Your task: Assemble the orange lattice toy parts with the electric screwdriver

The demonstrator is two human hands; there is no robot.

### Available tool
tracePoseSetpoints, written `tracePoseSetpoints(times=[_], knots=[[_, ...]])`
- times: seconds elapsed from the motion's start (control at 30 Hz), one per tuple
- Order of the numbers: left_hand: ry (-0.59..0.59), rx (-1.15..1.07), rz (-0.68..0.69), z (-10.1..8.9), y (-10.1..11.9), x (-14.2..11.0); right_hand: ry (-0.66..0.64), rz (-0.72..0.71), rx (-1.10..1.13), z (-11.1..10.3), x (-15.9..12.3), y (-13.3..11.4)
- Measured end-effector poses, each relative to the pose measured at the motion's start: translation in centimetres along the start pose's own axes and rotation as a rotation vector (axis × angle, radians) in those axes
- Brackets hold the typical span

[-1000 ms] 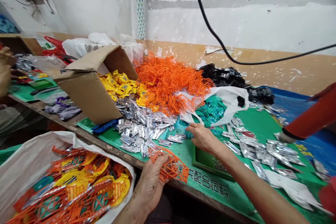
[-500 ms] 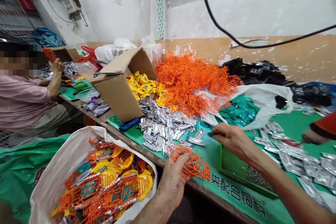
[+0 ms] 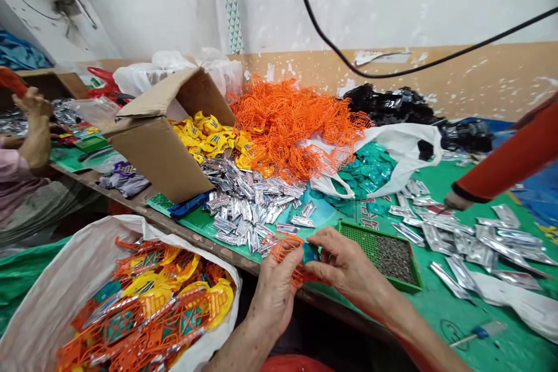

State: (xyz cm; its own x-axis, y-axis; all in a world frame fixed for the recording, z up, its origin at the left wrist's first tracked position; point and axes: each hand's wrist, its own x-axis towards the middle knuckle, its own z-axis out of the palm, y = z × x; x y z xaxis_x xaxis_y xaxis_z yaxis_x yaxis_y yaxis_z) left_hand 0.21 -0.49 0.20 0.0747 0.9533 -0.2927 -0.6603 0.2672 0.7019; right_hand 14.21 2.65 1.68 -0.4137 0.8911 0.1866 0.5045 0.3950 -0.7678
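Observation:
My left hand [image 3: 276,288] is closed on an orange plastic lattice part [image 3: 285,244], held over the table's front edge. Pinched in the fingers of my right hand [image 3: 344,264] is a small teal plastic piece [image 3: 311,253], right against the lattice part. My fingers hide much of both pieces, so I cannot tell whether they are joined. Just beyond my right hand, a green mesh basket [image 3: 416,282] holds small dark metal pieces that look like screws [image 3: 394,258]. Silver pieces [image 3: 244,209] lie in a heap beyond my left hand.
At left, a white sack [image 3: 26,308] holds assembled orange-and-yellow parts. A cardboard box [image 3: 159,157] spills yellow pieces [image 3: 209,131] beside an orange lattice pile [image 3: 300,122]. An orange cylinder [image 3: 514,151] slants in at right, above more silver pieces. A screwdriver [image 3: 483,330] lies nearer. A co-worker [image 3: 26,174] sits at left.
My right hand has come from beyond the basket to the orange lattice part, bringing the teal piece. My left hand has turned the lattice part. The view has swung right.

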Motion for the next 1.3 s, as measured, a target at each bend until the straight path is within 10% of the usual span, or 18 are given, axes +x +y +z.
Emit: tracePoseSetpoints(times=[1.3], knots=[[-0.04,-0.18,-0.101,-0.2,-0.3,0.0,0.43,-0.063,-0.262,3.7,-2.6,-1.2]])
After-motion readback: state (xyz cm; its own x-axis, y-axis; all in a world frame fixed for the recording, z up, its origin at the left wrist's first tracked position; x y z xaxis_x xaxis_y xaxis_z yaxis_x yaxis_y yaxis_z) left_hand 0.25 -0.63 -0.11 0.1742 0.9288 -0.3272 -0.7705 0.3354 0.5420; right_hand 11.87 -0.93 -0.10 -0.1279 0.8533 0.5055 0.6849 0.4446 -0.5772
